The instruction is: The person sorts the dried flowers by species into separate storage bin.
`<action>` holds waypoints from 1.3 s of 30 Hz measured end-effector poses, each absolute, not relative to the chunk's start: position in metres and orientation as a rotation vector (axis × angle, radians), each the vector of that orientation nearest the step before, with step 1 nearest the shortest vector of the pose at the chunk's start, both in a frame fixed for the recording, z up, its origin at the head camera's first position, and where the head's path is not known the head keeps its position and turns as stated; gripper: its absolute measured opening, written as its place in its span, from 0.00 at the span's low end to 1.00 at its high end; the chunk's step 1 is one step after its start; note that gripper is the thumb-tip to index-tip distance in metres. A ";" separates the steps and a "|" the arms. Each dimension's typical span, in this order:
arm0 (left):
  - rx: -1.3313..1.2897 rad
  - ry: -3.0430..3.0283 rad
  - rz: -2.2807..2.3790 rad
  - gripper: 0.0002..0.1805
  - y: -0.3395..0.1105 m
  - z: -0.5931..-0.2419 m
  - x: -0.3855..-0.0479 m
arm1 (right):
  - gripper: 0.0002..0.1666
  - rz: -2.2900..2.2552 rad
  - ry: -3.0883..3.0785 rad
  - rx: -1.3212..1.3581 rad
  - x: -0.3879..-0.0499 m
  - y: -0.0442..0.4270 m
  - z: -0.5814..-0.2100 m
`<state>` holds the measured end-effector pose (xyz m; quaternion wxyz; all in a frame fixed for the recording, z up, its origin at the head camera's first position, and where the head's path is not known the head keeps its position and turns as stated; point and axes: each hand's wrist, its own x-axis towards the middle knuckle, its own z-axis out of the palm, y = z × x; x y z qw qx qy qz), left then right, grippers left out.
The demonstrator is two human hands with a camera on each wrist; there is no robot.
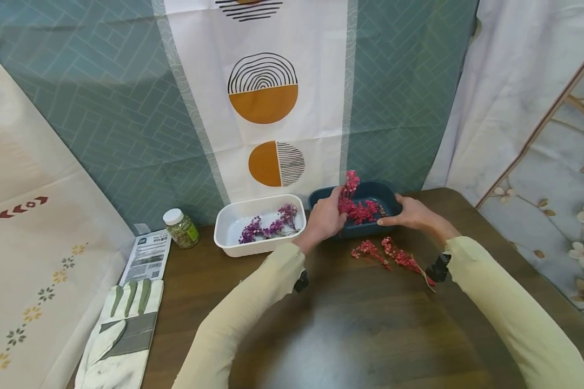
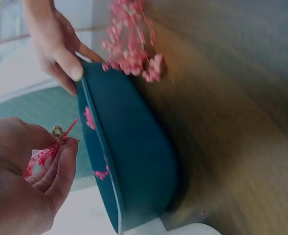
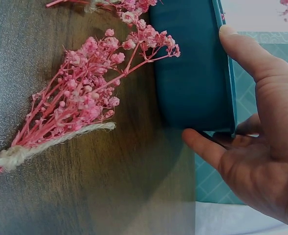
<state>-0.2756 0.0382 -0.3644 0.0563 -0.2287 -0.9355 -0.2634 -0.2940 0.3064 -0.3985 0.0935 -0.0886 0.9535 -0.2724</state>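
My left hand (image 1: 325, 217) pinches the tied stem end of a small pink dried-flower bunch (image 1: 352, 181) over the dark blue tub (image 1: 362, 231). In the left wrist view, thumb and fingertips close on the twine knot of that bunch (image 2: 45, 154). At the tub's right end, my right hand (image 1: 412, 214) grips the wall, thumb on the rim and fingers lower down, as the right wrist view shows. More pink flowers (image 1: 366, 212) lie inside the tub. Two pink bunches rest on the table before it, the nearer one twine-tied (image 3: 80, 90).
Left of the blue tub stands a white tub (image 1: 253, 249) with purple dried flowers (image 1: 251, 231). Farther left are a white-capped jar (image 1: 185, 233), a printed packet (image 1: 147, 255) and a work glove (image 1: 126, 337). Fabric hangs behind the wooden table (image 1: 340, 329).
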 end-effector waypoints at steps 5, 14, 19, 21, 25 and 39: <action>-0.675 -2.866 -0.721 0.38 0.038 -0.368 -0.293 | 0.69 -0.805 2.830 -0.281 -0.294 0.306 -0.399; -0.650 -2.914 -0.531 0.37 0.039 -0.368 -0.311 | 0.69 -0.822 2.818 -0.288 -0.295 0.307 -0.401; -0.650 -2.913 -0.466 0.37 0.042 -0.371 -0.316 | 0.69 -0.815 2.821 -0.277 -0.296 0.306 -0.403; -0.642 -2.912 -0.451 0.36 0.042 -0.373 -0.317 | 0.69 -0.805 2.826 -0.275 -0.296 0.306 -0.402; -0.623 -2.927 -0.429 0.34 0.044 -0.376 -0.319 | 0.69 -0.801 2.828 -0.267 -0.295 0.306 -0.401; -0.608 -2.987 -0.303 0.35 0.050 -0.384 -0.321 | 0.69 -0.800 2.835 -0.282 -0.294 0.306 -0.398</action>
